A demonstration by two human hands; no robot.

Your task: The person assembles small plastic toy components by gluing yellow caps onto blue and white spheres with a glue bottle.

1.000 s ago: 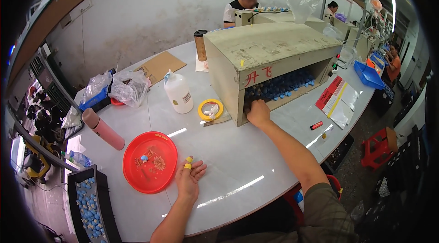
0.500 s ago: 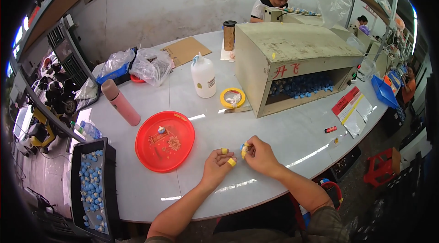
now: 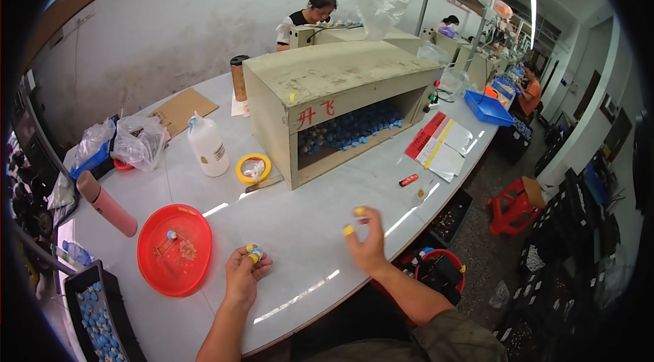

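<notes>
My left hand point(image 3: 242, 279) is closed around a small blue-and-white figurine point(image 3: 255, 254) above the table, right of the red plastic tray point(image 3: 145, 272). Yellow tape wraps its fingertips. My right hand point(image 3: 368, 245) is held away over the table's right part, with thumb and finger apart and nothing visible between them; yellow tape covers its fingertips too. One more small blue-and-white piece point(image 3: 172, 234) lies in the red tray. Many blue pieces point(image 3: 354, 132) fill the opening of the cream metal box point(image 3: 269, 123).
At the lower left stands a black bin point(image 3: 122, 321) of blue pieces. A pink flask point(image 3: 109, 205), white bottle point(image 3: 208, 147), yellow tape roll point(image 3: 244, 176), brown tumbler point(image 3: 238, 79), red lighter point(image 3: 408, 180) and papers point(image 3: 443, 147) are on the table. Another person point(image 3: 300, 18) sits behind the box.
The view has turned right. The figurine has passed from my right hand into my left. My hands have moved apart, and the right one has opened.
</notes>
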